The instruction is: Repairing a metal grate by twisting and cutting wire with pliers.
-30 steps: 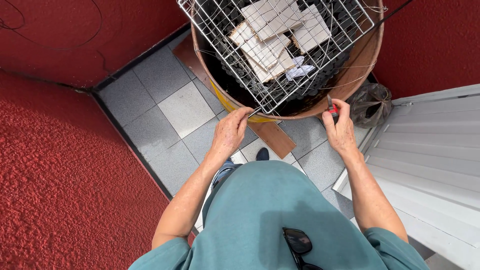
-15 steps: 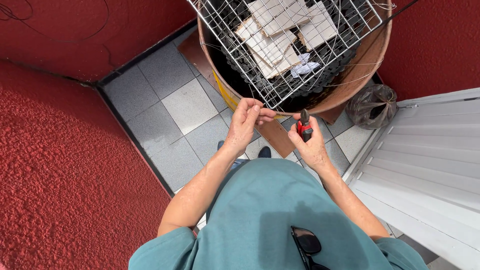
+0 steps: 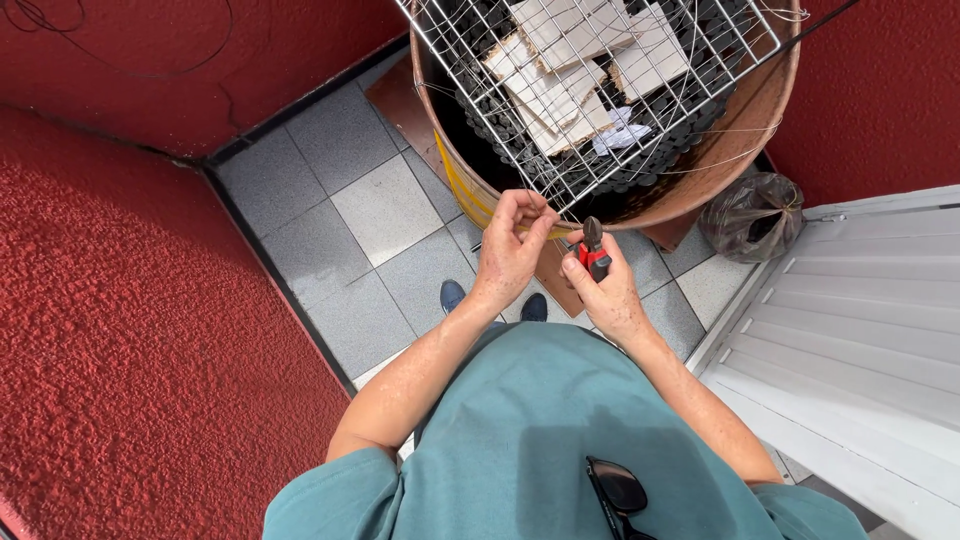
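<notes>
Both forearms reach forward and down from short teal sleeves, bare from above the elbow, and converge so that the two hands sit just beside each other in front of the body. The left hand [image 3: 512, 248] is raised with its back towards the camera, wrist bent slightly up, fingers [image 3: 530, 205] curled inward with thumb and fingertips pinched together. The right hand [image 3: 602, 285] sits a little lower, wrist nearly straight, closed in a loose fist, thumb lying along the top. Both elbows are bent and kept near the torso.
</notes>
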